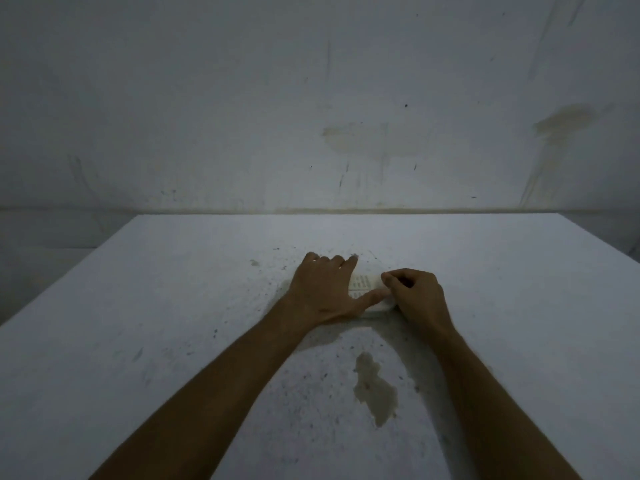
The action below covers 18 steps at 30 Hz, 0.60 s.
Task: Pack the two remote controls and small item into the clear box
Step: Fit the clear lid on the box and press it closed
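In the head view a clear box point(379, 309) lies in the middle of the white table point(173, 341). Through its top, between my hands, shows a white remote control point(363, 285) with rows of buttons. Whether a second remote or the small item lies inside I cannot tell, as my hands cover most of the box. My left hand point(325, 289) lies over the box's left part, fingers down the far side and thumb along the near edge. My right hand point(415, 292) is curled at the box's right end, its fingertips pinched on the top edge.
A brownish stain point(375, 386) marks the table between my forearms, and dark specks are scattered around. The table's far edge meets a stained white wall point(346, 98). The table's left edge runs diagonally at the left.
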Available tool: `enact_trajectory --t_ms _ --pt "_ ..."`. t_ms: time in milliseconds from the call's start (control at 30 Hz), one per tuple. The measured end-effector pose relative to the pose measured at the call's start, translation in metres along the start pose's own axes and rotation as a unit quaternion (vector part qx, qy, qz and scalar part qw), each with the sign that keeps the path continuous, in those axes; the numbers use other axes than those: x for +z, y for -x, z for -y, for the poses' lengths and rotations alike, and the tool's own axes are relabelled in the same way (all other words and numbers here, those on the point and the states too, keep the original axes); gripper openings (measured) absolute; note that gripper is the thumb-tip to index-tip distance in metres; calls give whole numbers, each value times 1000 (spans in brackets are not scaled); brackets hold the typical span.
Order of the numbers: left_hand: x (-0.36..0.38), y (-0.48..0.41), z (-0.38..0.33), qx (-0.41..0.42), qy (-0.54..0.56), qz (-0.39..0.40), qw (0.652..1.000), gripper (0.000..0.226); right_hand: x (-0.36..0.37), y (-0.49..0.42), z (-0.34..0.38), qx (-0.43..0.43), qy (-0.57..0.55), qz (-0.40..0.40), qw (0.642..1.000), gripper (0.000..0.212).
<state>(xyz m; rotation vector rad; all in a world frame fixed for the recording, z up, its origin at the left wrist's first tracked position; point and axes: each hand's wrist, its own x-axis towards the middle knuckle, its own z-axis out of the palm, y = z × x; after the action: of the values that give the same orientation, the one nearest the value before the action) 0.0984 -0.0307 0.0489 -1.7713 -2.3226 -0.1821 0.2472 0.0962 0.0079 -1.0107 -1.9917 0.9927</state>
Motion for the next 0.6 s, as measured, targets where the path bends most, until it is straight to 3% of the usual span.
enact_trajectory --t_ms 100,233,333,433,600 --pt "-3 -3 13 33 -8 9 999 111 0 -3 2 14 -5 -2 1000 22" --pt "5 16 31 47 93 56 993 102 3 0 4 16 19 -7 1000 15" --pt "4 22 32 -22 199 12 980 84 3 2 6 10 32 0 999 17" --pt "10 21 32 -89 216 -5 972 87 3 3 9 7 44 -5 999 18" --pt "14 24 26 -178 347 -8 921 83 5 4 9 -4 72 -15 997 22"
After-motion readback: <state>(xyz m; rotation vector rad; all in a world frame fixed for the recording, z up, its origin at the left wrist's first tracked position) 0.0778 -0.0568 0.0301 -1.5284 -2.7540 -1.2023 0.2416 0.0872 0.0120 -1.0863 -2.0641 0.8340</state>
